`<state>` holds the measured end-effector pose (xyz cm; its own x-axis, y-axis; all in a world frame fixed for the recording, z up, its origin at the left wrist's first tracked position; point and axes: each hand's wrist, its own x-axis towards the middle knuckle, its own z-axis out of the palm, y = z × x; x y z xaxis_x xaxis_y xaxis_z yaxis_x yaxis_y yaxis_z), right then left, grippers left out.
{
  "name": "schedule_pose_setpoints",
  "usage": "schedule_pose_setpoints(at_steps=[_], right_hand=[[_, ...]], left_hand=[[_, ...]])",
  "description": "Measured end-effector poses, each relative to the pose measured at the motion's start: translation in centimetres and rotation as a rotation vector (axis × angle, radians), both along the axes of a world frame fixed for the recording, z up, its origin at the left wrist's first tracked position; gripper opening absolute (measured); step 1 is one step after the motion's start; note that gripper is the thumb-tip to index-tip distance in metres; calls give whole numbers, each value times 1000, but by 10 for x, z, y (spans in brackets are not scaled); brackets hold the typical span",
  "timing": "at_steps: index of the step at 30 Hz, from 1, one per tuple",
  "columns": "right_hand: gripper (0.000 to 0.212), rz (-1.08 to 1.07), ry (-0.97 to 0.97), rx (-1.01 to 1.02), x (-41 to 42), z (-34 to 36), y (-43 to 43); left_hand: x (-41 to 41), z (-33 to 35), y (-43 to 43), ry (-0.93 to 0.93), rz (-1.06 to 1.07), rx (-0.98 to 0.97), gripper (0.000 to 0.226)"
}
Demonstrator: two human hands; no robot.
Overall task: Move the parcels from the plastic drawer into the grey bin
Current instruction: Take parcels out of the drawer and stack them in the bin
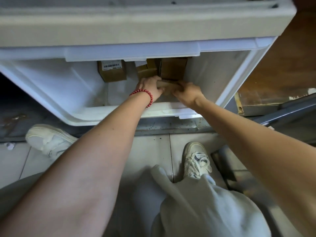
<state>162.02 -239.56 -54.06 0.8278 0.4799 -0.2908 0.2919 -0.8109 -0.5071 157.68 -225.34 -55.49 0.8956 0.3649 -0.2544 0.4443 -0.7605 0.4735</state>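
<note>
Plastic drawer [51, 86] pulled open for access from above. Grey bin [290, 107], judged only from the dark rim at right, close beside for a short transfer. Remaining parcels against the rear wall: tall box [172, 68], low box [147, 70], labelled box [112, 71]. Held parcel [168, 85] inside the drawer, just in front of the tall box. Left hand [150, 88] and right hand [186, 94] curled round opposite ends, likely to steady the lift.

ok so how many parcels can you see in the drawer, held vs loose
Held parcel, gripped by left hand and right hand: 1
Loose parcels at the back, labelled box, middle box, large box: 3
Total: 4 visible in the drawer; more may be hidden further back.
</note>
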Motion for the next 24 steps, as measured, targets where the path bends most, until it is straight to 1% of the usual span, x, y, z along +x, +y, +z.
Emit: schedule_pose_setpoints(at_steps=[4, 8, 13, 16, 18, 22, 24], right_hand=[[46, -47, 27, 82, -20, 22, -9], [46, -64, 42, 142, -46, 39, -14], [49, -97, 105, 256, -92, 61, -22], [51, -93, 122, 318, -123, 76, -34], [46, -80, 107, 368, -143, 87, -44], [39, -125, 91, 497, -181, 108, -59], [38, -172, 108, 590, -194, 116, -63]], left_hand=[[-19, 23, -3, -68, -19, 1, 47], [-47, 45, -13, -135, 50, -130, 42], [-91, 79, -25, -215, 123, -215, 39], [-127, 97, -34, -269, 175, -312, 28], [-150, 109, -40, -297, 194, -357, 23], [-179, 133, -47, -293, 254, -581, 22], [-187, 148, -49, -301, 289, -652, 21]])
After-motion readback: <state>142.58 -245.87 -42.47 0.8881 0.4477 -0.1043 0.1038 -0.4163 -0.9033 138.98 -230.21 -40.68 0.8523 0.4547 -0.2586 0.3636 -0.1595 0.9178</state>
